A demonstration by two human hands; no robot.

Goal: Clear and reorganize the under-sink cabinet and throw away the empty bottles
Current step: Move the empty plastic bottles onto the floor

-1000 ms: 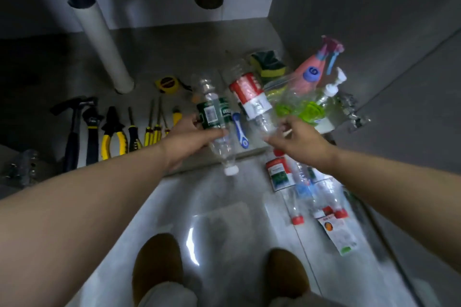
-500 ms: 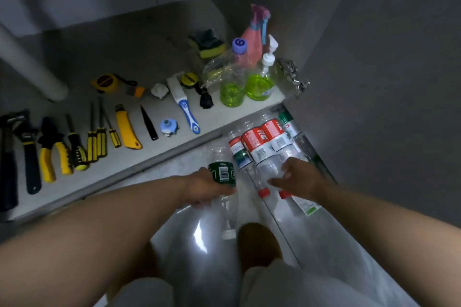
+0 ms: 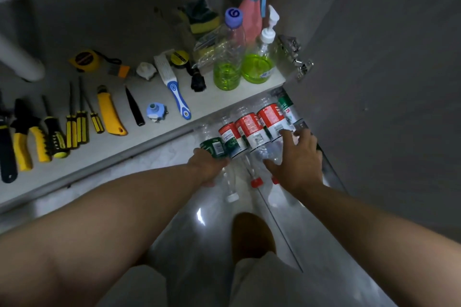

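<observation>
The green-labelled bottle (image 3: 214, 147) was gripped by the left hand (image 3: 208, 168), the right hand (image 3: 298, 159) spread over red-labelled bottles (image 3: 270, 121); these could be rolled apart if nudged.

On the cabinet floor (image 3: 124, 20), hand tools (image 3: 74, 127) lie in a row at the left, a brush (image 3: 172, 85) to their right, and upright bottles (image 3: 228, 62) at the far right. Before its edge, empty bottles (image 3: 252, 132) lie side by side on the tiles (image 3: 212, 244).

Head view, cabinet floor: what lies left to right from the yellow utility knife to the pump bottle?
Yellow utility knife → black tapered tool → blue round fitting → blue-handled brush → purple-capped bottle → pump bottle
</observation>
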